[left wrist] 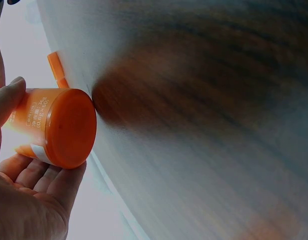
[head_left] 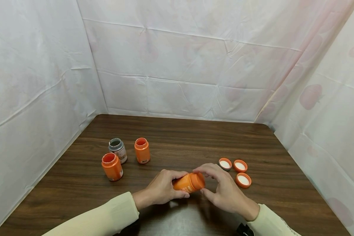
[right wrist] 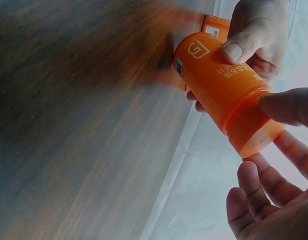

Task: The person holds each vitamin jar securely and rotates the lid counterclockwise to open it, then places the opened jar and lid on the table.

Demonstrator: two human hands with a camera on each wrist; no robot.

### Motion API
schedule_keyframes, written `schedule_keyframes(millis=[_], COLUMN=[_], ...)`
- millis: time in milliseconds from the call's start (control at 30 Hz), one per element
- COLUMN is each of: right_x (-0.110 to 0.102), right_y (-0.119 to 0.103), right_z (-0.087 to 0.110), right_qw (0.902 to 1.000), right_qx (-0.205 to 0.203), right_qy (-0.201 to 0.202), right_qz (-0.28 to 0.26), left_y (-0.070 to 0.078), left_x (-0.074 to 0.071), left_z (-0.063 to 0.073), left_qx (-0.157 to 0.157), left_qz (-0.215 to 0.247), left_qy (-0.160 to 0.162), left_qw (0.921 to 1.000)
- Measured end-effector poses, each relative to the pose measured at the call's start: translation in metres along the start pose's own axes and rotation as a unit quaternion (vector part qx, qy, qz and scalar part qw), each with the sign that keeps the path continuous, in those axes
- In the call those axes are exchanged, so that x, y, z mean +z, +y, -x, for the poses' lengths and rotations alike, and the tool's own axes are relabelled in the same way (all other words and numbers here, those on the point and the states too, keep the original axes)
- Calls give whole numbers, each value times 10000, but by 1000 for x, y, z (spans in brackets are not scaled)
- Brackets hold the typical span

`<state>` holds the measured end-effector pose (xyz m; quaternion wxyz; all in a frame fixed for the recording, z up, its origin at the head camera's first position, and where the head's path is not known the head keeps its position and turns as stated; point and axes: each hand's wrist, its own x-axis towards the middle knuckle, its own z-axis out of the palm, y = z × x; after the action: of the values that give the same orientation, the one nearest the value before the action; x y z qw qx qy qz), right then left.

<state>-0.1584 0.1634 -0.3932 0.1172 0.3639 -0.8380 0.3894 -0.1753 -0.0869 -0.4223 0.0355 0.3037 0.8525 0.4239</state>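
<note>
An orange pill bottle (head_left: 183, 184) with an orange cap (head_left: 198, 181) is tilted on its side just over the table. My left hand (head_left: 164, 187) grips its body, the thumb on one side and the fingers curled round the other. In the left wrist view the round base of the bottle (left wrist: 69, 127) faces the camera. My right hand (head_left: 224, 188) is at the cap end. Its thumb and fingertips pinch the cap (right wrist: 254, 127) in the right wrist view, and the cap sits on the bottle.
Two uncapped orange bottles (head_left: 112, 167) (head_left: 142, 151) and an uncapped grey bottle (head_left: 119, 152) stand upright at the left. Three caps (head_left: 225, 164) (head_left: 240, 166) (head_left: 243, 180) lie with their white insides up, right of my hands. White sheeting (head_left: 180, 65) surrounds the brown table (head_left: 180, 131).
</note>
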Motion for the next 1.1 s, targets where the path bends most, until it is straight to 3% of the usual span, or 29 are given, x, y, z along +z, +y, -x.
schedule_keyframes(millis=[233, 533, 767, 1100], right_x=[1, 4, 4, 4], right_y=[0, 0, -1, -1], right_z=[0, 0, 0, -2], right_qw=[10000, 9970, 9914, 9876], right_qx=[-4, 639, 1226, 1529], right_qy=[13, 296, 288, 132], right_qz=[86, 330, 342, 323], left_y=[-1, -1, -1, -2], left_x=[0, 0, 1, 1], left_z=[0, 0, 0, -1], left_qx=[-41, -41, -26, -17], left_qz=[28, -23, 44, 31], left_qy=[-12, 22, 8, 26], left_qw=[10000, 10000, 10000, 10000])
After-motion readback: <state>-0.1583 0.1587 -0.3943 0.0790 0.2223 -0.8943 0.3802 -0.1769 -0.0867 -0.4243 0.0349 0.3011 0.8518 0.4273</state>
